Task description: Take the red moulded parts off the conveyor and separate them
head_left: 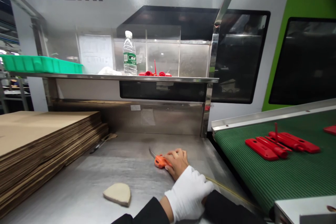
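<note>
My right hand [179, 163] is bare and has its fingers closed round the orange handle of a tool [160, 161] with a thin curved metal blade. The tool is low over the steel table or on it; I cannot tell which. My left hand [189, 193], in a white glove, crosses over the right wrist, its fingers bent round it near the black sleeve. Left of both hands, a flat cream-coloured pad [118, 194] with a rounded edge lies on the table.
Stacked cardboard sheets [49, 129] fill the left side, with a slim knife-like tool [101, 142] alongside. On the right, a green conveyor belt [244, 171] carries red moulded parts [270, 147]. The shelf [105, 76] above holds a water bottle [130, 54], a green tray [39, 64] and red parts [155, 74].
</note>
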Demonstrator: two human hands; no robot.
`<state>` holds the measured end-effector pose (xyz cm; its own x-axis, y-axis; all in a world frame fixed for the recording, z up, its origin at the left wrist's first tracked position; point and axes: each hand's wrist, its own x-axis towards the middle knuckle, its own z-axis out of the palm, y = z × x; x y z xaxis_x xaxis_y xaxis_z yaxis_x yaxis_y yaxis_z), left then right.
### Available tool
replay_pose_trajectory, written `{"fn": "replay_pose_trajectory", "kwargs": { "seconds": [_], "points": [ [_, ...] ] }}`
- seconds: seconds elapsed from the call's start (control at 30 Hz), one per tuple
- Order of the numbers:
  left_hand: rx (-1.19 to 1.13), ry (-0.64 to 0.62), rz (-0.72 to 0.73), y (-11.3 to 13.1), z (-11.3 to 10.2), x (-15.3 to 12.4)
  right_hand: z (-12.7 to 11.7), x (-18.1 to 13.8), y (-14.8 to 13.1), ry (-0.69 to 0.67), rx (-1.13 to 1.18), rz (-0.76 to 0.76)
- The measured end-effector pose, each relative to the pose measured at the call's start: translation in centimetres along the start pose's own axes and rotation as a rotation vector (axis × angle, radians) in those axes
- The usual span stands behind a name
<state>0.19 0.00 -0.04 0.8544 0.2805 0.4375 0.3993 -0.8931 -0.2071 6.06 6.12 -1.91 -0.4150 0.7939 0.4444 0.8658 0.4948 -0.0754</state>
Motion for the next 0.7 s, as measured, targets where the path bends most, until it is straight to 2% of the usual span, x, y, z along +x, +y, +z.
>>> {"fn": "replay_pose_trajectory", "kwargs": {
  "seconds": [0.2, 0.4, 0.47, 0.57, 0.63, 0.7],
  "points": [
    [-0.005, 0.017, 0.006, -0.2, 0.4, 0.0, 0.3, 0.2, -0.2, -0.012, -0.075, 0.055],
    [0.020, -0.053, 0.088, -0.1, 1.0, -0.3, 1.5, 0.1, 0.3, -0.089, -0.127, 0.050],
    [0.057, -0.113, 0.115, -0.4, 1.5, 0.5, 2.0, 0.1, 0.9, -0.115, -0.107, -0.012],
    [0.125, -0.224, 0.021, -1.0, 2.2, 2.8, 2.3, 0.0, 1.5, -0.124, -0.053, -0.155],
    [0.143, -0.250, -0.017, -1.1, 2.6, 4.1, 2.1, -0.2, 1.5, -0.132, -0.019, -0.246],
    [0.161, -0.245, -0.017, -0.9, 2.7, 4.1, 1.9, -0.3, 1.3, -0.142, -0.004, -0.300]
  ]
}}
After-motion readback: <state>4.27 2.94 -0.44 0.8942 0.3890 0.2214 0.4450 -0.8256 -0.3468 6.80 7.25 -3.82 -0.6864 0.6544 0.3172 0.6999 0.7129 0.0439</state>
